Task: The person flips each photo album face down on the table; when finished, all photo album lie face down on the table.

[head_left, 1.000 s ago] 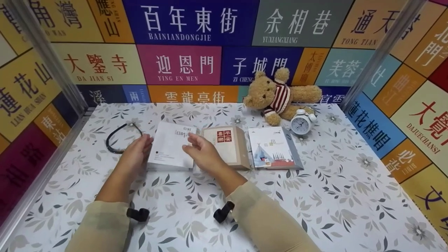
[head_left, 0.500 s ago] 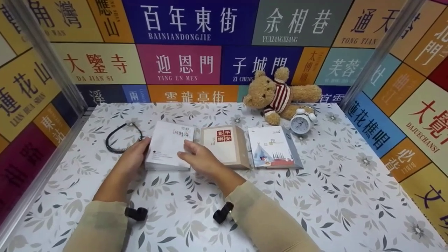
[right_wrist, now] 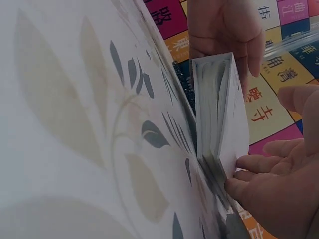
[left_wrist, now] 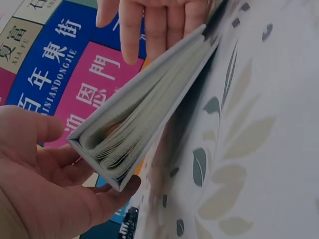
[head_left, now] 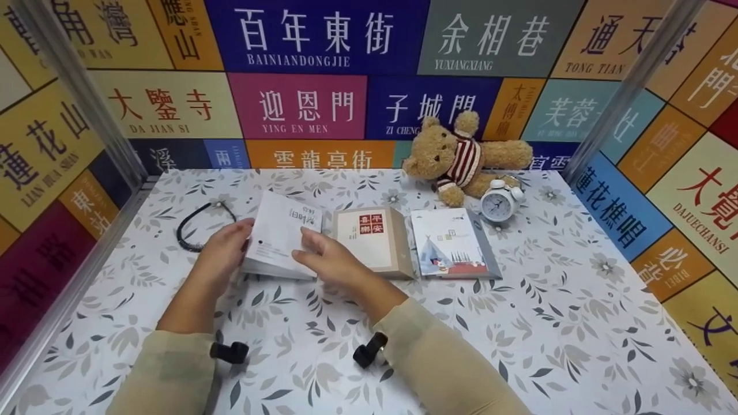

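A white photo album (head_left: 283, 236), thick at its spine, lies between my two hands in the head view. Its pages show at the near end in the left wrist view. My left hand (head_left: 223, 248) is at the spine side; in the left wrist view its fingers reach behind and under the spine (left_wrist: 97, 167), thumb apart from the cover. At the opposite edge is my right hand (head_left: 334, 256), fingertips touching the album's side in the right wrist view. Beside it lie a tan album (head_left: 372, 248) with red squares and a white album (head_left: 448, 248) with a tent picture.
Behind the left hand rests a black coiled band (head_left: 185, 227). A teddy bear (head_left: 441, 153) lies at the back, with a white alarm clock (head_left: 498, 203) before it. Printed panels (head_left: 297, 106) enclose the floral tabletop (head_left: 323, 357).
Both hands have closed in on the white album from its sides. Its cover has tilted and its far edge now stands higher in the head view. The other objects keep their places.
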Tool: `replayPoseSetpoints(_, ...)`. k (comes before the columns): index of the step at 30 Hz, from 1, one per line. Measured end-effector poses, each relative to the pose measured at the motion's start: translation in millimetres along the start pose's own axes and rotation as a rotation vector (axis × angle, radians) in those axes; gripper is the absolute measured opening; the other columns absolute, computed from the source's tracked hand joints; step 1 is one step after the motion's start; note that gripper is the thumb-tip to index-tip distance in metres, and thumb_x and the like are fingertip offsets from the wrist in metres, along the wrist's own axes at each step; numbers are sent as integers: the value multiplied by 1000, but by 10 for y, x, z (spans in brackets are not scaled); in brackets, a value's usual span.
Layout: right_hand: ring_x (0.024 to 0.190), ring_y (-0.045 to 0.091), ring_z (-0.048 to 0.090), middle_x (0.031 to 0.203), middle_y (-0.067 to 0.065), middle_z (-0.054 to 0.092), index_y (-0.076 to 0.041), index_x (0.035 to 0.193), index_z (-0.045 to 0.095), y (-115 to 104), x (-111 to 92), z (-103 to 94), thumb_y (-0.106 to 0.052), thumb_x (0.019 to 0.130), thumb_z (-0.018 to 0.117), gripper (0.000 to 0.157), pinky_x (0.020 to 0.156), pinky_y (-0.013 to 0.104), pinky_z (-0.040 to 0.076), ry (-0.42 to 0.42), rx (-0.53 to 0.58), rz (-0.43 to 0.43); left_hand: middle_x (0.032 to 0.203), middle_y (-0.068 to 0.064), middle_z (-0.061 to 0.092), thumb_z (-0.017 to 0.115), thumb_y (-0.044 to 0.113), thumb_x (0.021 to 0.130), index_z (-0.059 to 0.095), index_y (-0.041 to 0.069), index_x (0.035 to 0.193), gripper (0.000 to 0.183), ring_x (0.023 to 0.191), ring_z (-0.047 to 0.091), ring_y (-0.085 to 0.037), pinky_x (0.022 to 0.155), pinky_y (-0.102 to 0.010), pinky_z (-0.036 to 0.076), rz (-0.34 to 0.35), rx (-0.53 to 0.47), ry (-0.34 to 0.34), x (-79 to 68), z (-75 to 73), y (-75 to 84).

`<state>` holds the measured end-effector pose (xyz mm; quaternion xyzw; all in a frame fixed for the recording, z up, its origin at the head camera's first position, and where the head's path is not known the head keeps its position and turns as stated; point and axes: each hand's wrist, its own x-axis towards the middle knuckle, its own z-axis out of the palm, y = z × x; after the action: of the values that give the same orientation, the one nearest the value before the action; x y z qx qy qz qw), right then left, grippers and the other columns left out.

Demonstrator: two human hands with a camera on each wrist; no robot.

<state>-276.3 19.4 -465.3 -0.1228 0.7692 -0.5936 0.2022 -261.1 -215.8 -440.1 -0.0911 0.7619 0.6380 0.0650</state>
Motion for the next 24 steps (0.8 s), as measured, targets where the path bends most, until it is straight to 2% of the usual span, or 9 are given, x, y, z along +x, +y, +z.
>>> replayPoseSetpoints(3,161,21,38,174,3,39,-30,168,36,-39,-23,5,-40,103,70,74,135,41,29,-2,-9,-9,177,-11,31,44,29,115,32,10,169,58,164,30,-26,135,-43,31,13,-81,22,-31,35,58)
replayPoseSetpoints(7,160,22,41,172,4,42,-34,168,37,-84,-49,12,-43,104,68,72,134,41,32,26,-17,-44,175,-8,37,49,17,113,36,10,167,56,163,34,-21,134,-39,32,59,-96,50,-82,64,142)
replayPoseSetpoints(12,151,28,53,167,9,50,-36,168,36,-134,-79,2,-41,108,63,65,126,46,45,34,100,-107,171,-7,45,55,5,109,44,11,164,57,159,42,-20,132,-36,37,117,-116,63,-148,155,241)
replayPoseSetpoints(14,148,30,55,166,12,49,-34,169,34,-164,-93,-12,-37,110,59,63,123,48,48,8,173,-138,169,-8,46,57,5,108,45,10,163,57,157,44,-22,131,-37,38,152,-122,46,-177,208,266)
replayPoseSetpoints(18,146,32,58,166,16,47,-31,169,34,-204,-96,-68,-30,112,56,61,121,52,49,-9,252,-167,168,-11,47,57,10,108,46,7,162,55,154,47,-25,129,-40,40,210,-132,-18,-202,305,264)
replayPoseSetpoints(24,141,30,61,168,14,45,-24,169,36,-232,-88,-163,-22,110,59,63,119,53,52,14,255,-185,163,-14,52,52,21,112,46,6,162,53,131,62,-16,125,-41,42,172,-156,-101,-187,374,211)
